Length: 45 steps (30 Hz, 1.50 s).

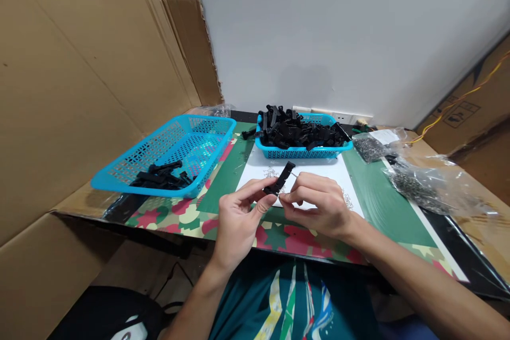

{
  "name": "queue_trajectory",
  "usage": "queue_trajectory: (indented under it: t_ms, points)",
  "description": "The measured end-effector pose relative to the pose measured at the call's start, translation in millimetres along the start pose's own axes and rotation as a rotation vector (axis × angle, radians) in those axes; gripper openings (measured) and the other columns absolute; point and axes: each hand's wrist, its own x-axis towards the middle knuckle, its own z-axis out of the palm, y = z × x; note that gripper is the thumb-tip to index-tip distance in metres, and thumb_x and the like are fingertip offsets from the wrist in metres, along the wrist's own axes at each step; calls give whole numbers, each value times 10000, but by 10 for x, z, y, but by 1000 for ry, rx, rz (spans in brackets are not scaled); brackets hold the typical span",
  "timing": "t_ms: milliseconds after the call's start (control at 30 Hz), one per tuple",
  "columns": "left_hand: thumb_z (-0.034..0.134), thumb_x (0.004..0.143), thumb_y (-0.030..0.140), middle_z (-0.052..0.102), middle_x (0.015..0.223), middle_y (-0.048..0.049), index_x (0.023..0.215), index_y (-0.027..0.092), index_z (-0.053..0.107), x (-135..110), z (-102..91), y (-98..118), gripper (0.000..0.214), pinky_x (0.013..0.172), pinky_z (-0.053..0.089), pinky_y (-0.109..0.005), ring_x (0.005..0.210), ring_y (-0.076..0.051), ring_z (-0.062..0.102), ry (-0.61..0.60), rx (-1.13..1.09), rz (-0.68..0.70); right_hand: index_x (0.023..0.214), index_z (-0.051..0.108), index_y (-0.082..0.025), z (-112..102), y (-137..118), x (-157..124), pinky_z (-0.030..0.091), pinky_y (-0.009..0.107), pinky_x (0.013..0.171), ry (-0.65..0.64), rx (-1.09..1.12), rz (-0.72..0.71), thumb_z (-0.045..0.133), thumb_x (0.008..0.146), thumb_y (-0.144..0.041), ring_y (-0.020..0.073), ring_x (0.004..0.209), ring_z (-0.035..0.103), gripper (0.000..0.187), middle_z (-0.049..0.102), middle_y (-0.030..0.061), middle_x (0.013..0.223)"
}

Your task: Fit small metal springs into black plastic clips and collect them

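My left hand (243, 215) grips a black plastic part (285, 175), long and narrow with a wider lower end, pinched between thumb and fingers. It is tilted, its top leaning right, above a white paper sheet (251, 172). Close against its lower end, my right hand (316, 202) is closed in a pinch. A thin metal pin (294, 173) sticks out beside the right fingers toward the black part. What lies between the right thumb and fingertip is too small to make out. Small wire pieces (271, 172) lie scattered on the paper behind the hands.
A blue basket (303, 153) heaped with black parts stands at the back. Another blue basket (115, 183), at left, holds fewer black parts. Plastic bags of small metal pieces (414, 188) lie at right. Cardboard (79, 64) walls the left side; a white wall (338, 26) rises behind.
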Motion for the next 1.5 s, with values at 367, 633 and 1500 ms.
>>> queue_trajectory:
  t_ms: [367,633,1500]
  points:
    - [825,903,332,831,1129,-89,1150,218,854,-4,-10,7,274,897,613,-275,1021,-248,780,-21,18,-6,799,639,-189,16,5,3,384,270,569,-19,171,53,677,944,-89,125,600,506,180,599,-18,662]
    - [816,907,365,835,1107,-98,1158,205,851,-18,-36,-35,299,853,610,-289,976,-256,780,-6,31,-49,829,676,-173,-9,-46,59,415,243,561,-51,248,158,680,925,-59,114,614,547,149,641,-9,704]
    - [845,863,446,835,1050,-129,1098,174,863,-8,-12,-34,360,797,618,-315,937,-275,776,35,-20,-129,935,739,-174,-79,-6,51,398,249,564,-129,167,161,623,1049,-186,114,611,566,164,694,16,737]
